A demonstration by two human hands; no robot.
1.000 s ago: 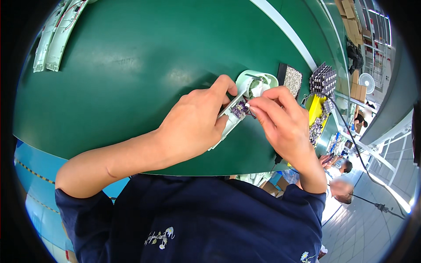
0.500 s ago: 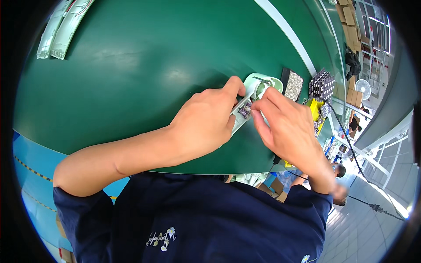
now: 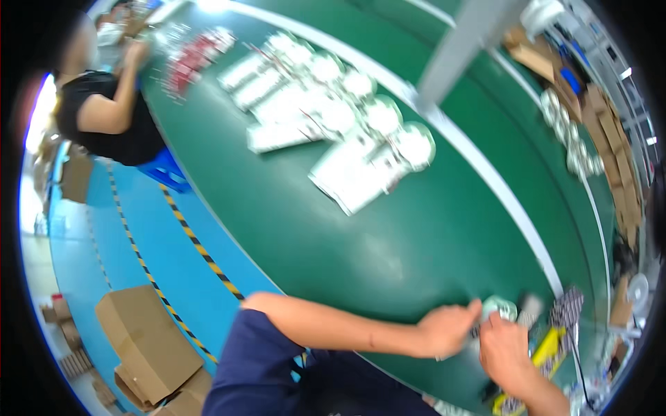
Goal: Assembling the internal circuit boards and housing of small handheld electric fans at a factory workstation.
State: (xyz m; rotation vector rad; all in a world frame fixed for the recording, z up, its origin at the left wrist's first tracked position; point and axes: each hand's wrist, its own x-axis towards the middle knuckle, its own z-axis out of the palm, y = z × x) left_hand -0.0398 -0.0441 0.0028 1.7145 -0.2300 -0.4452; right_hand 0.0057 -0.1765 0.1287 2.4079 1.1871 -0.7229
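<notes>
A pale green plastic housing with a round end (image 3: 501, 306) lies on the green table at the lower right, blurred and mostly covered by my hands. My left hand (image 3: 447, 331) closes on the housing's left side, thumb and fingers bent around it. From the right, my right hand (image 3: 505, 347) reaches onto the housing with its fingers drawn together near the round end. Whatever sits between those fingertips is hidden. Just beyond the housing is a blurred grey piece (image 3: 531, 310).
Rows of similar pale housings (image 3: 361, 163) lie farther up the table (image 3: 388, 263). A yellow tray (image 3: 549, 353) and a stack of dark parts (image 3: 567, 308) stand right of my hands. A grey post (image 3: 461, 59) rises beyond. Cardboard boxes (image 3: 149, 340) and a co-worker (image 3: 104, 111) are at left.
The view has swung left, bringing the rows of housings and the co-worker into sight. My hands now appear lower and farther right, still at the same housing.
</notes>
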